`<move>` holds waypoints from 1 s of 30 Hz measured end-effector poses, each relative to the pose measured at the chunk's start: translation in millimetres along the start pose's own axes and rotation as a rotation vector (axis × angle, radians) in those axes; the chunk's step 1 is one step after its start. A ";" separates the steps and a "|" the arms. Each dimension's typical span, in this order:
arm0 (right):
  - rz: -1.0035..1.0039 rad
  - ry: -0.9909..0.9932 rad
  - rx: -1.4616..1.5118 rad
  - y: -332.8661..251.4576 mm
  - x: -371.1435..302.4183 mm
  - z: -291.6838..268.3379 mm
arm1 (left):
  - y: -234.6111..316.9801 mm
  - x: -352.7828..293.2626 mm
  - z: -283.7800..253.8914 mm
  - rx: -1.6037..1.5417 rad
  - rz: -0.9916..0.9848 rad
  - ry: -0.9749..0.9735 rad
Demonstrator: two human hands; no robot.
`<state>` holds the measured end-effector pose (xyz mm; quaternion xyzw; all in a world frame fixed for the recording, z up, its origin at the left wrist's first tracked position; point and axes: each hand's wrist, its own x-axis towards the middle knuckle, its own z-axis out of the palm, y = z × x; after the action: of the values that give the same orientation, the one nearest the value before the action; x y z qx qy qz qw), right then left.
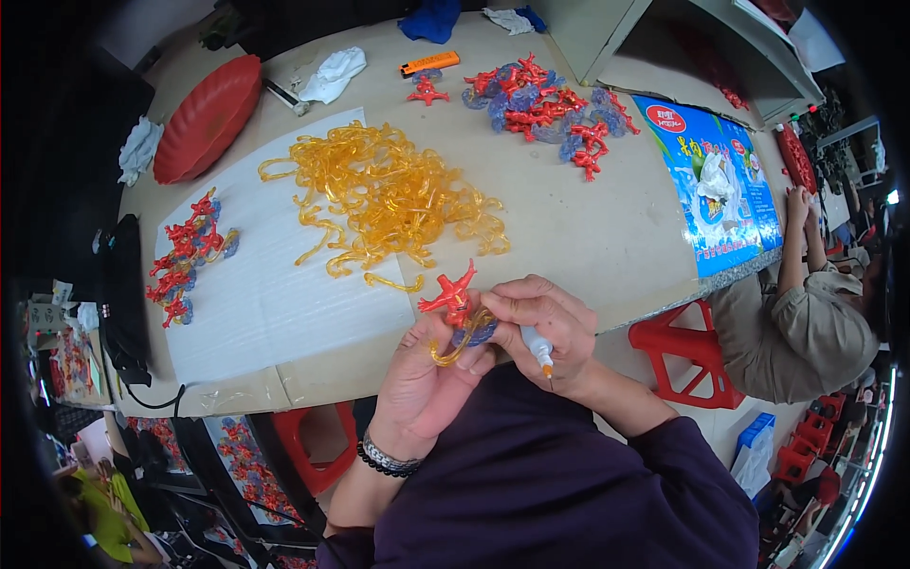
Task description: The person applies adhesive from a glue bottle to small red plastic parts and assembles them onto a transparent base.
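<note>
Just beyond the table's near edge, my left hand [417, 389] holds a small red figurine [453, 302] with arms spread, on a translucent purple base [479, 331]. A curved clear-yellow plastic strip [442, 359] loops beside the base. My right hand [559, 327] has its thumb and forefinger pinched at the figurine's side, touching the strip's upper end. Tucked in that same hand is a white glue tube [537, 345] with an orange collar and thin tip pointing down. A loose yellow strip [395, 284] lies on the table close by.
A heap of yellow strips [398, 194] covers part of a white foam sheet [227, 332]. Red-and-purple figurines lie in a left cluster [185, 256] and a far-right cluster [550, 109]. A red dish [209, 119] and white cloth [334, 74] sit at the back. Another person [796, 322] sits right.
</note>
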<state>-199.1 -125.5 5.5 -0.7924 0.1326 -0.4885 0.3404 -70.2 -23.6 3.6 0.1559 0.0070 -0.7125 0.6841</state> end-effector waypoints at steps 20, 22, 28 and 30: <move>-0.352 0.027 -0.360 19.8 10.1 -7.5 | -13.8 3.2 2.6 0.507 0.521 0.238; -0.369 0.026 -0.362 20.0 10.7 -7.8 | -16.6 5.2 -2.9 0.536 0.588 0.252; -0.448 0.062 -0.325 21.5 13.1 -3.9 | -16.6 14.6 0.7 0.614 0.757 0.167; -0.445 0.058 -0.316 20.7 12.8 -3.2 | -15.5 14.9 -6.4 0.625 0.771 0.108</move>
<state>-193.1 -148.9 1.3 -0.8311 0.0393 -0.5469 0.0928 -84.2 -35.7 -9.1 0.3813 -0.2297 -0.3665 0.8170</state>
